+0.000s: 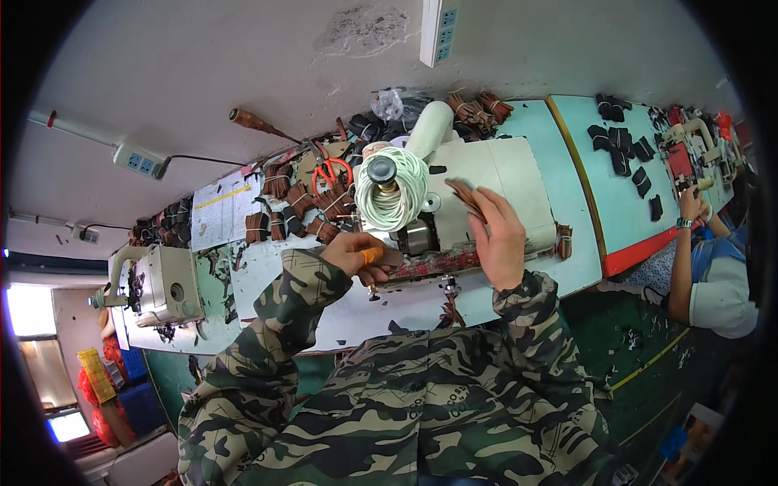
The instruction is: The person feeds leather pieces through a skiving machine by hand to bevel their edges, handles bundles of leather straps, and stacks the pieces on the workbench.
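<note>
My left hand (pixel 358 254), an orange cover on one finger, is closed on a flat greyish-brown strip (pixel 391 257) at the front left of a cream bench machine (pixel 494 182). Raised over the machine's right part, my right hand (pixel 501 241) grips a small stack of brown strips (pixel 464 196) between thumb and fingers. A coil of white cord (pixel 369 198) hangs around the machine's post, topped by a dark knob (pixel 382 169). Between my hands lies a shiny metal roller (pixel 418 237), partly hidden beneath the coil.
Tied bundles of brown strips (pixel 277 180), orange-handled pliers (pixel 331 172) and a screwdriver (pixel 258 122) lie behind on the left. A second machine (pixel 166 283) stands at far left. On the right, black bundles (pixel 620 146) lie near a co-worker's arm (pixel 683 259).
</note>
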`<state>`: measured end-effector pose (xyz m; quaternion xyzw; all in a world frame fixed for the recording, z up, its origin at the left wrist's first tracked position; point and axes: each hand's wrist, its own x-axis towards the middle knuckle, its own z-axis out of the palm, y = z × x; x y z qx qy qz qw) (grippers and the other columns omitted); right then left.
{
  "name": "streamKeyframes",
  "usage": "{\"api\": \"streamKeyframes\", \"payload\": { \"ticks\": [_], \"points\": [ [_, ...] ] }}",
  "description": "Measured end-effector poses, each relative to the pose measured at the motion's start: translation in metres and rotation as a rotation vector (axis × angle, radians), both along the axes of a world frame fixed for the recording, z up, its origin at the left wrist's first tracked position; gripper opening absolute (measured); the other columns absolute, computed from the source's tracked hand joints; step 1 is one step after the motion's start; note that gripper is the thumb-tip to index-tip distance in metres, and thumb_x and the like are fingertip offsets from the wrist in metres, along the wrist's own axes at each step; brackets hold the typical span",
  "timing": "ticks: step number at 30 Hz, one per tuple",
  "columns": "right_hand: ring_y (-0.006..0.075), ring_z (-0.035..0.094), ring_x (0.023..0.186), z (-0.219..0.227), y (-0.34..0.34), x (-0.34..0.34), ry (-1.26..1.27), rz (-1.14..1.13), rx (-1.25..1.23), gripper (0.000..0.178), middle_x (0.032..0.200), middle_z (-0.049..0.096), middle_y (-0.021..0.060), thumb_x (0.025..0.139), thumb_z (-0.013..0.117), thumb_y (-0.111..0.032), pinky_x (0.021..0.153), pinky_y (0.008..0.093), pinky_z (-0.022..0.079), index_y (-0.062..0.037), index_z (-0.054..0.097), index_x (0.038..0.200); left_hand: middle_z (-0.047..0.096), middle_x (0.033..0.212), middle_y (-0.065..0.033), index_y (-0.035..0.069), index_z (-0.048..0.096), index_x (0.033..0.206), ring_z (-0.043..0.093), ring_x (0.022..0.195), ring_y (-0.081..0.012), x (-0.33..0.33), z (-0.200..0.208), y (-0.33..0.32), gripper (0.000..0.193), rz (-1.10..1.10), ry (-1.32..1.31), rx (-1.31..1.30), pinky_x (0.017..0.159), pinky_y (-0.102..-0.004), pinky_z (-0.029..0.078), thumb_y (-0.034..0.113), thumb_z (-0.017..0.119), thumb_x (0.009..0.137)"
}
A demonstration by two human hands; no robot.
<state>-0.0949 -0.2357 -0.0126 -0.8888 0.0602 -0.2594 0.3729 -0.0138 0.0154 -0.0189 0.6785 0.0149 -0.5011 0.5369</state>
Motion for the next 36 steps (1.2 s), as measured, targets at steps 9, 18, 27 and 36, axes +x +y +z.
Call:
{"api": "streamKeyframes", "payload": {
  "ticks": [9, 18, 27, 36],
  "points": [
    [0.0305, 0.053, 0.098, -0.021, 0.003, -0.014, -0.052, 0.046, -0.220, 0.024, 0.099, 0.057, 0.0076, 0.070, 0.069, -0.005, 0.084, 0.0447, 0.039, -0.0052, 0.062, 0.093, 0.064, 0.073, -0.0134, -0.005, 0.051, 0.102, 0.066, 0.059, -0.0208, -0.005, 0.004, -0.001, 0.020, -0.080, -0.176, 0.205, 0.046, -0.0267, 0.053, 0.011, 0.044, 0.094],
    [0.0334, 0.060, 0.067, -0.008, 0.052, -0.005, 0.223, 0.236, 0.273, 0.016, 0.075, 0.060, 0.0141, 0.075, 0.066, -0.010, 0.060, 0.0401, 0.047, -0.0016, 0.063, 0.088, 0.063, 0.068, -0.0128, -0.004, 0.051, 0.104, 0.064, 0.053, -0.0202, 0.000, 0.017, -0.024, 0.023, -0.078, -0.079, 0.191, 0.042, -0.0267, 0.050, 0.014, 0.041, 0.095],
    [0.0317, 0.061, 0.082, -0.003, 0.023, -0.002, -0.003, 0.108, 0.140, 0.017, 0.090, 0.063, 0.0131, 0.073, 0.066, -0.007, 0.071, 0.0397, 0.048, -0.0032, 0.064, 0.090, 0.064, 0.067, -0.0121, -0.001, 0.053, 0.099, 0.062, 0.048, -0.0179, 0.004, 0.010, -0.007, 0.020, -0.128, -0.054, 0.154, 0.036, -0.0250, 0.046, 0.016, 0.043, 0.095],
    [0.0302, 0.053, 0.105, -0.034, -0.025, -0.014, -0.055, 0.115, -0.320, 0.030, 0.113, 0.058, 0.0105, 0.070, 0.068, -0.004, 0.087, 0.0413, 0.042, -0.0027, 0.063, 0.099, 0.062, 0.067, -0.0096, 0.003, 0.053, 0.107, 0.055, 0.039, -0.0144, -0.014, 0.003, 0.014, 0.019, 0.165, -0.241, 0.009, 0.032, -0.0240, 0.038, 0.013, 0.047, 0.093]
  ]
}}
